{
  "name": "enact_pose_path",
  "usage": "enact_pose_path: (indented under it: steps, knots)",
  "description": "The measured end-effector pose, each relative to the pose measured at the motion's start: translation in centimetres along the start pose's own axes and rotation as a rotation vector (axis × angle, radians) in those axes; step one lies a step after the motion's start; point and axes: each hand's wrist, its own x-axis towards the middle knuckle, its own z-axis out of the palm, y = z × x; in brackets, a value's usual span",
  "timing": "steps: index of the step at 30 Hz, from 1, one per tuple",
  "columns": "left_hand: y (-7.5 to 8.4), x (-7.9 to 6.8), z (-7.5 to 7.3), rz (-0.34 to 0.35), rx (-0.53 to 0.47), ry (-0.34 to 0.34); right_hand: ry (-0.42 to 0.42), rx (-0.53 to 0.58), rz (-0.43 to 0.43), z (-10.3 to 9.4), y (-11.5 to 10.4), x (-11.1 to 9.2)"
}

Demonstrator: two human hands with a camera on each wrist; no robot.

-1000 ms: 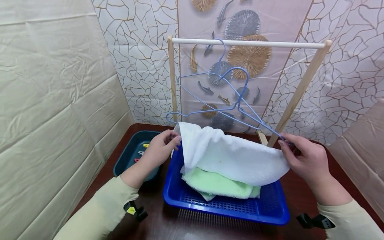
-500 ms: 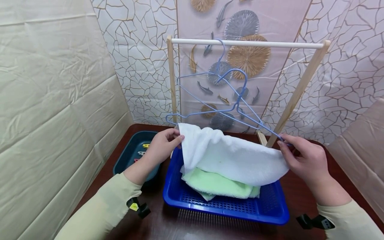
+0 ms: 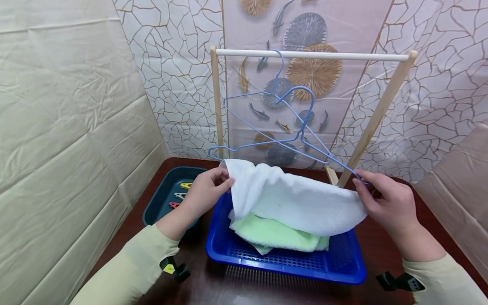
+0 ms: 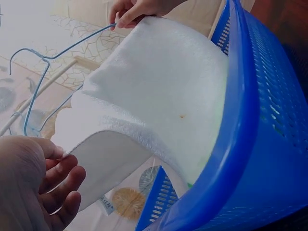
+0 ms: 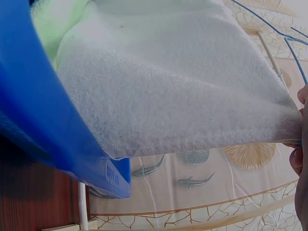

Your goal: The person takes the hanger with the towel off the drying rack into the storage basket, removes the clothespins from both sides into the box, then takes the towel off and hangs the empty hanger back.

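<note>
A white towel [image 3: 301,203] drapes over the lower part of a blue wire hanger [image 3: 304,125], its front falling towards a blue basket [image 3: 280,269]. My left hand [image 3: 203,192] pinches the towel's upper left edge between thumb and index finger; the left wrist view shows the other fingers loosely bent. At the opposite end, my right hand [image 3: 390,201] grips the hanger's right corner together with the towel's edge. The hanger's hook points up, and its left corner pokes out above the cloth. Inside the basket lies a light green towel [image 3: 276,234], partly covered by the white one.
Behind the basket stands a wooden rack with a white rod [image 3: 343,56]; a second blue hanger [image 3: 282,64] hangs from it. To the left sits a dark green tray [image 3: 152,207] holding yellow, white and red clothespins [image 3: 186,185]. Fabric walls enclose the brown table [image 3: 190,271].
My left hand and the towel's upper left corner have dropped slightly. The right hand keeps its grip on the hanger, almost still.
</note>
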Motion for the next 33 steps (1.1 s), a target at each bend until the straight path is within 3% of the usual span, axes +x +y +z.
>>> enact_pose_path:
  steps: [17, 33]
  knots:
    - [0.5, -1.6, 0.7, 0.128, 0.192, 0.001, -0.040, -0.031, -0.004, 0.2, 0.1, 0.0]
    - [0.6, -2.6, 1.6, 0.193, 0.222, -0.031, -0.067, -0.033, 0.015, 0.3, 0.3, -0.4]
